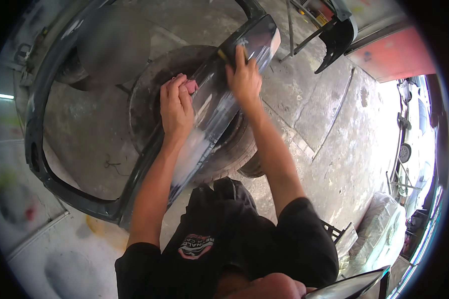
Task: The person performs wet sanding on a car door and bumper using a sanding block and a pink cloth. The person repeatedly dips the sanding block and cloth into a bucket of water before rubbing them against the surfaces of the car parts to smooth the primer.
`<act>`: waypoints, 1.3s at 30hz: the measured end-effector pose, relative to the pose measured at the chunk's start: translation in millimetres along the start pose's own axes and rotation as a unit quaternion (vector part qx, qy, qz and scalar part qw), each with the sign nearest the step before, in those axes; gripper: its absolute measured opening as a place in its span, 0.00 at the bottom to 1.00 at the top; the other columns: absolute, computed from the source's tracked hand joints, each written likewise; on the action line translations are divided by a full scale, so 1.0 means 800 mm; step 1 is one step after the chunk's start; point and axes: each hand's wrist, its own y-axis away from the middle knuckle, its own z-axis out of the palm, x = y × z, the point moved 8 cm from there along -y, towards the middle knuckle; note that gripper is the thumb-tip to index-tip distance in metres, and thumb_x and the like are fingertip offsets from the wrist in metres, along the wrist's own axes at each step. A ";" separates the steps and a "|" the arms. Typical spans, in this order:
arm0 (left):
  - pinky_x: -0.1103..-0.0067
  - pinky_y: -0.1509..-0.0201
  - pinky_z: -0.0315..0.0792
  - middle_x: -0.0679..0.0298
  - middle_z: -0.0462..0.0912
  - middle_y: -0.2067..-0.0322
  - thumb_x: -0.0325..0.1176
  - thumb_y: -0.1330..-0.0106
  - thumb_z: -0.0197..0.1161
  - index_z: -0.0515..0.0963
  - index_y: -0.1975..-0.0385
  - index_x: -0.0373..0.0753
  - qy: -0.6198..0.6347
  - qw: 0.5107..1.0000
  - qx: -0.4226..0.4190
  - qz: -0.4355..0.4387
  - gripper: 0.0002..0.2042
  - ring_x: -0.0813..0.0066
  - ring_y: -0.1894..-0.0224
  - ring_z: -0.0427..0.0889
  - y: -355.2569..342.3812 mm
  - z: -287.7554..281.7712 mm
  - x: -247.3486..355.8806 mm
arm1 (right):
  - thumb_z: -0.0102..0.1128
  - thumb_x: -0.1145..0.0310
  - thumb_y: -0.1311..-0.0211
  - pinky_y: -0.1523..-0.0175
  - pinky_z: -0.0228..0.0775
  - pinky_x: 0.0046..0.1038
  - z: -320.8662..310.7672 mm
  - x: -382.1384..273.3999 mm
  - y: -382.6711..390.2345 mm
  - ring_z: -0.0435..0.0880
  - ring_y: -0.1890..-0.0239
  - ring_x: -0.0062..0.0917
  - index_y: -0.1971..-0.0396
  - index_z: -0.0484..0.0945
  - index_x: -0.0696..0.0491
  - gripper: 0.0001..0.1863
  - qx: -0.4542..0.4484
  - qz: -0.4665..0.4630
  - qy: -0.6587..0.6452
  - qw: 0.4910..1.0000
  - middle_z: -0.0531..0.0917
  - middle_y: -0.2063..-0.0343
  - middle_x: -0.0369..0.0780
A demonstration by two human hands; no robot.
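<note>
A dark grey car body panel with a large window frame (35, 119), which looks like a tailgate, lies across worn tyres (234, 159). Its lower section (209, 107) carries whitish, dusty patches. My left hand (177, 107) rests on the panel's inner edge, fingers curled round a crumpled pink cloth (190, 85). Farther up and to the right, my right hand (245, 82) presses a dark sanding pad (229, 56) with a yellowish edge against the surface. Its fingers partly cover the pad, so its full shape is hidden.
A black curved bumper part (338, 42) hangs on a metal stand at the far right. Beyond it is a red panel (399, 55). Something wrapped in plastic sheeting (376, 231) stands at the near right. Parked cars (411, 144) show through the bright opening.
</note>
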 end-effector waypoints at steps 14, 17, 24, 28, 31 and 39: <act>0.62 0.41 0.75 0.48 0.79 0.48 0.30 0.21 0.52 0.78 0.45 0.36 -0.017 1.000 -0.011 0.024 0.12 0.47 0.44 0.79 -0.001 0.018 0.009 | 0.71 0.59 0.39 0.53 0.80 0.49 -0.001 0.039 -0.040 0.83 0.52 0.54 0.26 0.61 0.44 0.43 0.001 0.061 0.030 0.998 0.77 0.52 0.57; 0.61 0.41 0.75 0.47 0.79 0.48 0.30 0.22 0.52 0.78 0.45 0.36 -0.017 1.000 -0.003 0.022 0.12 0.47 0.45 0.79 -0.007 0.021 0.005 | 0.70 0.58 0.38 0.52 0.79 0.51 0.009 0.030 -0.007 0.83 0.52 0.54 0.25 0.58 0.45 0.44 -0.009 0.083 -0.006 0.997 0.77 0.52 0.58; 0.61 0.41 0.75 0.46 0.80 0.49 0.30 0.22 0.53 0.78 0.45 0.36 -0.012 1.000 -0.007 0.016 0.12 0.47 0.45 0.80 -0.003 0.011 0.005 | 0.70 0.59 0.38 0.54 0.79 0.50 -0.006 0.021 -0.033 0.83 0.54 0.52 0.27 0.61 0.45 0.41 -0.016 0.029 0.012 0.999 0.76 0.53 0.55; 0.61 0.41 0.75 0.47 0.80 0.49 0.30 0.22 0.53 0.78 0.46 0.35 -0.060 0.996 0.016 0.065 0.12 0.47 0.45 0.80 -0.006 0.015 0.011 | 0.72 0.58 0.39 0.55 0.79 0.49 0.010 0.015 -0.001 0.83 0.52 0.51 0.28 0.63 0.45 0.40 0.000 0.089 -0.012 0.996 0.77 0.52 0.55; 0.61 0.41 0.75 0.47 0.80 0.49 0.30 0.22 0.53 0.78 0.46 0.35 -0.085 0.995 0.007 0.057 0.12 0.47 0.45 0.80 -0.006 0.003 0.011 | 0.71 0.57 0.37 0.52 0.79 0.50 0.004 -0.024 0.008 0.84 0.54 0.53 0.27 0.63 0.44 0.40 0.000 -0.041 -0.032 0.999 0.77 0.53 0.55; 0.60 0.41 0.75 0.47 0.80 0.50 0.30 0.23 0.53 0.79 0.47 0.35 -0.073 0.996 0.000 0.052 0.12 0.47 0.46 0.80 -0.007 0.015 0.009 | 0.71 0.59 0.38 0.51 0.80 0.50 0.017 0.000 -0.039 0.83 0.53 0.53 0.26 0.62 0.44 0.41 0.020 -0.001 -0.030 0.999 0.77 0.52 0.54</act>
